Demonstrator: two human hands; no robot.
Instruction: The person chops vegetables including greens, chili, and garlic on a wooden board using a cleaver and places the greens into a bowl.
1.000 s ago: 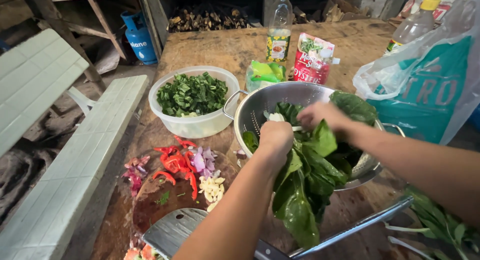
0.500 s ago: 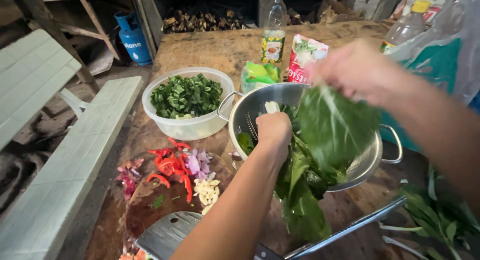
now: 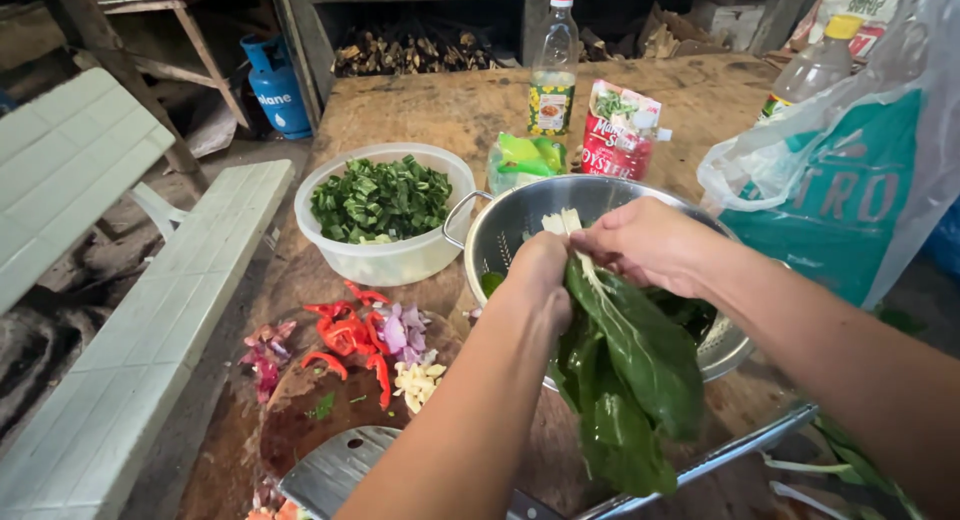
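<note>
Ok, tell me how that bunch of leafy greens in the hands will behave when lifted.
Probably floppy: the leafy greens droop below the left hand and right hand, which pinch the pale stalks. Likely light for their size, since a grip at the stems alone carries them. Possibly slippery or wet, as they hang over a metal colander.

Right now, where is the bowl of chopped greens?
In the head view, the white bowl sits on the table's left side, just left of the metal colander and behind the chopped chillies.
</note>
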